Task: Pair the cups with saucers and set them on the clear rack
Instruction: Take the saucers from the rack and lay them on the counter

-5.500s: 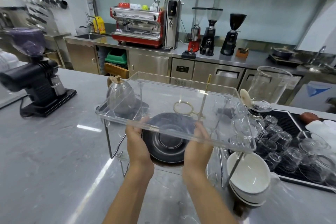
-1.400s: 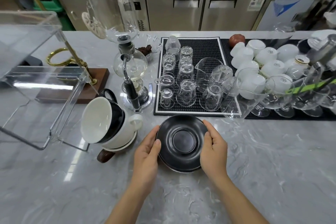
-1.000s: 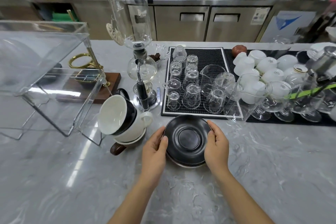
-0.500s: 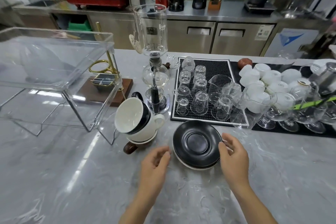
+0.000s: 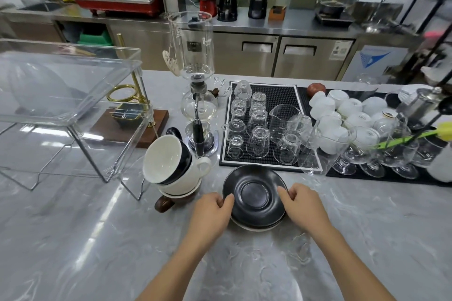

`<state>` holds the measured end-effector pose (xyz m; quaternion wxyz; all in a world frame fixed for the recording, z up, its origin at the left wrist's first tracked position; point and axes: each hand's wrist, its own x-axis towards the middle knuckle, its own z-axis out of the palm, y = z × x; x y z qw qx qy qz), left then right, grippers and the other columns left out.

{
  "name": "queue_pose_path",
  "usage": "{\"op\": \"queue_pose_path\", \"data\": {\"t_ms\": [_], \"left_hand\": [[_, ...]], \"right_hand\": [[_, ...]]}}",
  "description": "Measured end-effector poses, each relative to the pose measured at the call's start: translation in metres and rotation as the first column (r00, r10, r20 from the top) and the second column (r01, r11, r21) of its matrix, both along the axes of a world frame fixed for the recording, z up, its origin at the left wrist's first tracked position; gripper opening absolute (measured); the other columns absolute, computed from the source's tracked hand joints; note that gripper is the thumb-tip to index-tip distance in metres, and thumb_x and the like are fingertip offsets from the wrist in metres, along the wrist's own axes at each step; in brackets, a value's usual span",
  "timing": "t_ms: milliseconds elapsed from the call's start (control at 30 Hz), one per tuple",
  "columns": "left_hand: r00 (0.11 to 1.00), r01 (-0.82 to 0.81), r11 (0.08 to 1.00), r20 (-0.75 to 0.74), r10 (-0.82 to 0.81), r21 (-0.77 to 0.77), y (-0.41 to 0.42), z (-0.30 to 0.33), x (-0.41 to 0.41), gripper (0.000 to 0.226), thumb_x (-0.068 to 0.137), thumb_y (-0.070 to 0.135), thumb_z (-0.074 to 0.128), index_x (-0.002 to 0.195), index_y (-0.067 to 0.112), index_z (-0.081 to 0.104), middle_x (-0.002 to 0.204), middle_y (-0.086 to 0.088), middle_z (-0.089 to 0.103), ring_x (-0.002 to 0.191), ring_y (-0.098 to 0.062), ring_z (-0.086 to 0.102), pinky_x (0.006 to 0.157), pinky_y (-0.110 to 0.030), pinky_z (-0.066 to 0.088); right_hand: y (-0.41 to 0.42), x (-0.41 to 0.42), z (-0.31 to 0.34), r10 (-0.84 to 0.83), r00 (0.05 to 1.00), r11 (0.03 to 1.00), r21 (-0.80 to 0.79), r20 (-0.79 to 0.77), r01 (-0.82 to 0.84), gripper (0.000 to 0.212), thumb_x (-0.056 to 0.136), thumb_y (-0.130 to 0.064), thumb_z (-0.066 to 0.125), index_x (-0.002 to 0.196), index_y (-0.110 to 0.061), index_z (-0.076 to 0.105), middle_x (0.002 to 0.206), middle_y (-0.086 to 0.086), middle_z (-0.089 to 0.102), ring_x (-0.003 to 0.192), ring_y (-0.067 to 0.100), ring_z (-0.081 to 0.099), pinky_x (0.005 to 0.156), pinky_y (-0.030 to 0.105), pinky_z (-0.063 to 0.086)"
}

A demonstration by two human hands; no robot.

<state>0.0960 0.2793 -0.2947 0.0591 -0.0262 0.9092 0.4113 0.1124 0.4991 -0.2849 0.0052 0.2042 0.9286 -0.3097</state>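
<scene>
Grabbing the black saucer (image 5: 254, 193) stack on the counter (image 5: 97, 239)

Left hand (image 5: 210, 210) and right hand (image 5: 302, 204) both curl round opposite rims, stacked cups (image 5: 168, 166) just beside.

Both bare forearms come up from the bottom edge and angle in toward each other. The left hand (image 5: 210, 211) sits palm down, knuckles up, fingers curled, fingertips right at the rim of the black saucer (image 5: 256, 194). The right hand (image 5: 303, 205) mirrors it on the other side, fingers curled over the opposite rim. Wrists look pretty much straight.
</scene>
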Motion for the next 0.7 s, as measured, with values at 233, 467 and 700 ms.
{"op": "queue_pose_path", "data": {"t_ms": [233,467,700], "left_hand": [[0.999,0.019,1.000,0.031,-0.019,-0.024,0.0022,-0.0014,-0.0080,0.052,0.092,0.035,0.060,0.054,0.017,0.029,0.050,-0.002,0.036,0.049,-0.017,0.034,0.051,-0.033,0.028],[1.000,0.006,1.000,-0.015,-0.006,-0.018,0.0028,-0.0032,-0.0019,0.050,0.090,0.033,0.063,0.054,0.017,0.030,0.049,0.000,0.034,0.048,-0.013,0.031,0.048,-0.029,0.024],[0.999,-0.015,0.997,-0.047,0.019,0.080,0.0030,-0.0075,0.0019,0.054,0.089,0.027,0.066,0.052,0.019,0.028,0.046,0.004,0.029,0.045,-0.012,0.030,0.047,-0.027,0.022]], "right_hand": [[0.0037,-0.0102,-0.0032,0.061,0.996,0.997,0.037,0.064,-0.064,0.050,0.095,-0.043,0.053,0.056,-0.016,0.035,0.051,0.001,0.041,0.050,0.018,0.041,0.048,0.032,0.028],[0.0046,-0.0079,-0.0074,0.061,0.998,0.997,0.038,0.019,-0.062,0.053,0.093,-0.043,0.055,0.054,-0.018,0.032,0.048,-0.001,0.035,0.047,0.017,0.037,0.047,0.032,0.026],[0.0019,-0.0055,-0.0093,0.035,0.999,0.999,0.041,-0.033,-0.034,0.055,0.092,-0.041,0.059,0.052,-0.018,0.029,0.046,-0.003,0.032,0.045,0.016,0.035,0.046,0.031,0.024]]}}
